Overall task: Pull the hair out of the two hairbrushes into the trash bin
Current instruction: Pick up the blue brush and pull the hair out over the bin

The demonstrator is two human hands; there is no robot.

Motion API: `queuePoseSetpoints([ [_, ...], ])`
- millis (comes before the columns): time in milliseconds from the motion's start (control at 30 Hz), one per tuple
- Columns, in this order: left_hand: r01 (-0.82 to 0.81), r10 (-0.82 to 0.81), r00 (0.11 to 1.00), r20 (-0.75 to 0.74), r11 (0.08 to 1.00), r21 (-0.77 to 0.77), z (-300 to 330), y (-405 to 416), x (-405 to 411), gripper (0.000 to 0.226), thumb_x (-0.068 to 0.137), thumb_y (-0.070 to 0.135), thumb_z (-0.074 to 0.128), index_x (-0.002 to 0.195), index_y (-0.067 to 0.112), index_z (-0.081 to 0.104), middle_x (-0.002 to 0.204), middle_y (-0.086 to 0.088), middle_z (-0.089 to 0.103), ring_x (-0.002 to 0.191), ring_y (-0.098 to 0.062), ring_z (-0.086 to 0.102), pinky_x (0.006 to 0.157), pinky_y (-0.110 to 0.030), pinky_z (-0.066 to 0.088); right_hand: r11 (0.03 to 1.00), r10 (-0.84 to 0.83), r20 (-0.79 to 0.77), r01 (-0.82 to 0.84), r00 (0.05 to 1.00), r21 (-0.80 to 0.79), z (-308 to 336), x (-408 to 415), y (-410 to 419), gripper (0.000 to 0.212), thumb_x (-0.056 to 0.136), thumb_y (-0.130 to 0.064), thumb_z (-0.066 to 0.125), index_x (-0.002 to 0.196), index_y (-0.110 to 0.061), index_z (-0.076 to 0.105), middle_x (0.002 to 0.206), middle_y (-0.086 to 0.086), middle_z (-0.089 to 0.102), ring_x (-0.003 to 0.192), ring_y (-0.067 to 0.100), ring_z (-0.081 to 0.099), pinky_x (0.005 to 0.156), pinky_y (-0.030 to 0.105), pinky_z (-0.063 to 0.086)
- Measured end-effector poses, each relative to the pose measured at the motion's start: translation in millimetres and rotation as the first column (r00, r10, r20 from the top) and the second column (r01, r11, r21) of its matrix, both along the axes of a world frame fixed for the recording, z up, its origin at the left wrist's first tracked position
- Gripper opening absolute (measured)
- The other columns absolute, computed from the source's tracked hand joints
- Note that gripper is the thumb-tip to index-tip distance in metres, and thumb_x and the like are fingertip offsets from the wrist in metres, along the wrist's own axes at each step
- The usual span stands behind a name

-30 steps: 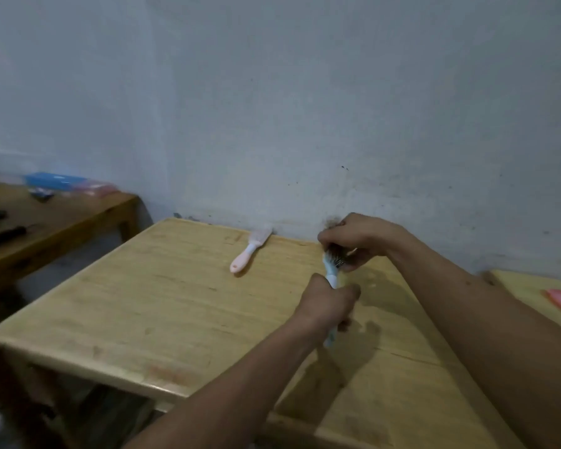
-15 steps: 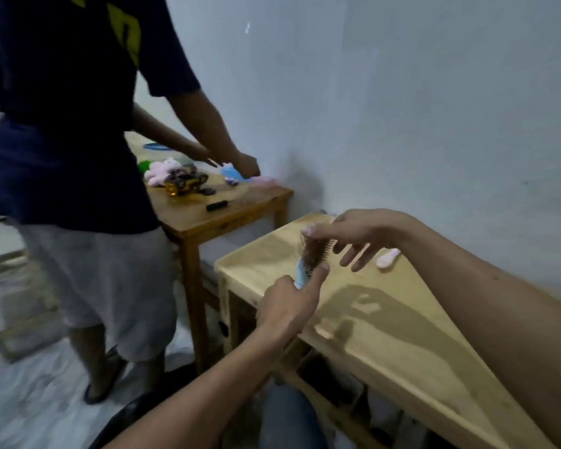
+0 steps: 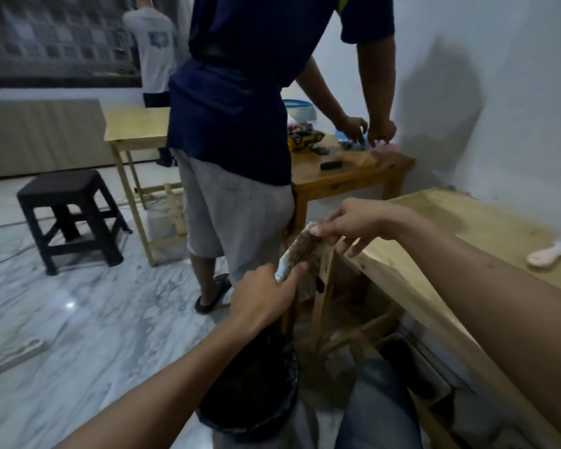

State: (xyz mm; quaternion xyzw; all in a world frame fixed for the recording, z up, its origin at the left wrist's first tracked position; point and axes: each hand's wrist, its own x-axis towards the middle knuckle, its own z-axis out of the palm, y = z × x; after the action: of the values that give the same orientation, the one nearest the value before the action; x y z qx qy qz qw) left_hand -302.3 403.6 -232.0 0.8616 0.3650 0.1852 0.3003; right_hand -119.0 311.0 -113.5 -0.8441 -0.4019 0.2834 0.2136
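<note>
Gripping the handle of a light blue hairbrush (image 3: 300, 252), the left hand (image 3: 262, 298) is closed around it with the thumb lying along the handle toward the bristle head. The brush tilts up and to the right, so its head, matted with brownish hair (image 3: 306, 247), sits above and just right of the left hand. The right hand (image 3: 358, 223) comes in from the right at the top of the head: thumb and forefinger are pinched together at the tip of the bristles (whether on the hair or the brush edge cannot be told through the blur), while the other fingers hang spread and loose below.

Directly beneath the left forearm stands a black trash bin (image 3: 250, 396) on the marble floor, its dark liner open. The brush is held in the air above and a little beyond the bin, just off the near corner of the wooden table (image 3: 450, 241).

A second hairbrush, pink (image 3: 551, 252), lies flat on that table, well apart from both hands, far to the right.
</note>
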Motion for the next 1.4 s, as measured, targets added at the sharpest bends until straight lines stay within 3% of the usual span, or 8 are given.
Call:
queuePoseSetpoints([
  [367,-0.092,0.099,0.986,-0.131,0.994,0.059,-47.3,25.8,-52.8,0.064,0.081,0.084,0.035,0.069,0.024,0.051,0.064,0.004,0.06,0.06,-0.015,0.059,0.051,-0.032,0.04,0.992,0.058,-0.038,-0.054,0.998,0.111,-60.3,-26.0,51.9,0.005,0.09,-0.012,0.077,0.095,-0.012,0.08,0.076,0.001,0.074,0.067,0.009,0.067,0.055,0.017,0.051],
  [667,-0.08,0.141,0.93,-0.339,0.979,0.19,-108.6,35.8,-120.6,0.066,0.082,0.084,0.031,0.067,0.021,0.042,0.057,0.003,0.054,0.052,-0.015,0.056,0.049,-0.032,0.044,0.998,-0.013,-0.099,0.019,0.995,0.057,-169.3,-53.4,58.6,0.016,0.091,-0.014,0.077,0.076,-0.019,0.077,0.075,0.003,0.075,0.077,0.016,0.074,0.069,0.027,0.06],
  [800,-0.066,0.145,0.91,-0.389,0.975,0.21,-125.3,45.3,-138.6,0.062,0.081,0.085,0.031,0.065,0.025,0.04,0.057,0.003,0.054,0.051,-0.013,0.054,0.048,-0.031,0.043,0.993,-0.114,-0.082,0.117,0.99,0.025,-189.3,-53.0,57.4,0.012,0.093,-0.016,0.074,0.083,-0.017,0.079,0.08,0.003,0.075,0.082,0.014,0.072,0.084,0.035,0.062],
  [967,-0.094,0.176,0.901,-0.397,0.972,0.217,-130.1,55.2,-142.9,0.06,0.082,0.082,0.032,0.063,0.025,0.035,0.056,0.004,0.051,0.05,-0.015,0.052,0.048,-0.03,0.042,0.967,-0.247,-0.107,0.252,0.963,0.043,-189.4,-46.5,59.0,0.013,0.098,-0.015,0.068,0.093,-0.008,0.078,0.086,0.009,0.074,0.08,0.017,0.07,0.078,0.034,0.061],
  [1067,-0.096,0.175,0.904,-0.391,0.972,0.213,-130.3,56.5,-142.5,0.061,0.083,0.082,0.033,0.064,0.025,0.035,0.056,0.004,0.05,0.05,-0.016,0.051,0.046,-0.03,0.038,0.988,-0.153,-0.141,0.156,0.978,0.008,-191.1,-47.1,64.0,0.024,0.098,-0.017,0.068,0.121,-0.011,0.072,0.104,0.003,0.07,0.085,0.014,0.067,0.069,0.028,0.055],
  [1233,-0.094,0.178,0.894,-0.411,0.972,0.216,-130.2,58.3,-142.8,0.062,0.081,0.084,0.031,0.065,0.025,0.034,0.057,0.003,0.049,0.056,-0.024,0.058,0.053,-0.035,0.05,0.994,0.1,-0.493,-0.11,0.864,0.009,-197.0,-57.5,72.6,0.077,0.09,-0.025,0.08,0.156,-0.029,0.041,0.14,0.004,0.052,0.101,0.022,0.073,0.064,0.02,0.056],
  [1300,-0.094,0.175,0.895,-0.411,0.973,0.209,-129.4,58.6,-143.6,0.061,0.081,0.083,0.033,0.064,0.025,0.032,0.056,0.004,0.048,0.054,-0.023,0.055,0.055,-0.035,0.05,0.981,0.18,-0.49,-0.19,0.853,0.031,-202.1,-65.0,74.5,0.072,0.086,-0.025,0.083,0.15,-0.026,0.05,0.132,0.005,0.062,0.095,0.02,0.075,0.066,0.02,0.057],
  [1400,-0.09,0.17,0.898,-0.405,0.974,0.208,-130.7,59.5,-147.8,0.06,0.082,0.082,0.035,0.063,0.025,0.031,0.054,0.005,0.045,0.051,-0.021,0.049,0.052,-0.033,0.044,0.975,0.222,-0.383,-0.205,0.897,0.085,-209.6,-74.2,76.9,0.026,0.089,-0.019,0.081,0.114,-0.016,0.076,0.093,0.001,0.077,0.075,0.01,0.072,0.061,0.016,0.054],
])
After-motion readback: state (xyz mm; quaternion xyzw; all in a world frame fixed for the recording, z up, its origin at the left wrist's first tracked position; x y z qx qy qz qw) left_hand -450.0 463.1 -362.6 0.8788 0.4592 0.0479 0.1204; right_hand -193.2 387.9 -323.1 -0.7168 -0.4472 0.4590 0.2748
